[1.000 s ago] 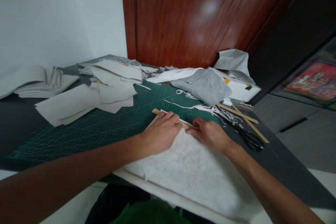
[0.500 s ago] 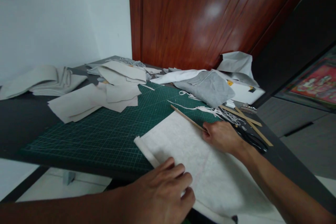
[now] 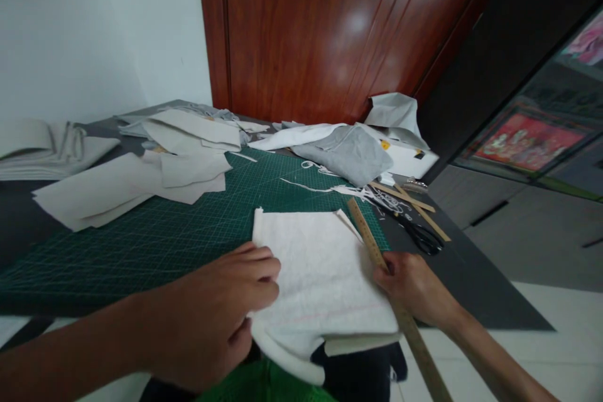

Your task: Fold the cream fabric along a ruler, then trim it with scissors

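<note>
A white cloth piece [image 3: 320, 270] lies over the front of the green cutting mat [image 3: 202, 232], its near end hanging past the table edge towards my lap. A rolled or thick edge runs along its left side. My left hand [image 3: 226, 308] is closed on that left edge, fingers curled and thumb underneath. On the other side my right hand [image 3: 409, 282] grips a long wooden ruler [image 3: 365, 229] along the cloth's right edge. The cloth's far right corner is folded up beside the ruler. The ruler's near end reaches past the table towards the floor.
Cut beige cloth pieces [image 3: 127, 182] and a folded stack [image 3: 56, 151] lie on the left. Grey cloth [image 3: 343, 154] sits at the back. Black-handled scissors [image 3: 421, 235], white cord scraps [image 3: 360, 193] and crossed wooden strips [image 3: 424, 207] lie at the right. A red-brown door [image 3: 306, 31] stands behind.
The white cloth has turned and now lies straighter before me. My right hand has swung the ruler to the cloth's right edge, its flat face showing. My left hand has moved left.
</note>
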`<action>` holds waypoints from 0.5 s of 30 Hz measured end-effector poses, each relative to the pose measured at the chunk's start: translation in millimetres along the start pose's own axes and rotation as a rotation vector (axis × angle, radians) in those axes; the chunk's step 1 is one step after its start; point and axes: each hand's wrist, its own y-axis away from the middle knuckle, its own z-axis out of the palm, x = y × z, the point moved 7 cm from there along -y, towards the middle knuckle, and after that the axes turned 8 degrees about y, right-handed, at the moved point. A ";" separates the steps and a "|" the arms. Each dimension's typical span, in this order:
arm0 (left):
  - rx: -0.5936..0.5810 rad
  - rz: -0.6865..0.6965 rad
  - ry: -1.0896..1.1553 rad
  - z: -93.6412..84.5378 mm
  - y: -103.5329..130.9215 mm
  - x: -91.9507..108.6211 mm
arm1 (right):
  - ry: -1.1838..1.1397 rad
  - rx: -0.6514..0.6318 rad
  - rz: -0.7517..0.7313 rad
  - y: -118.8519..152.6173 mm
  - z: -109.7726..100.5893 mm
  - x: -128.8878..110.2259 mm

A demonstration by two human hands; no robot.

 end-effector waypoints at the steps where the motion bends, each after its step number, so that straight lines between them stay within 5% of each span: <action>1: -0.026 -0.056 0.033 1.4 -3.4 -4.3 | -0.013 -0.003 0.018 3.9 1.3 0.7; 6: 0.133 -0.333 0.022 15.2 -8.9 -27.4 | -0.031 -0.011 0.079 12.5 3.1 3.7; 10: 0.242 -0.223 0.166 31.3 -16.8 -35.3 | -0.021 -0.017 0.107 11.4 0.2 1.5; 15: 0.316 -0.192 0.155 23.9 -43.5 -61.7 | 0.004 -0.012 0.127 9.8 -6.6 -2.6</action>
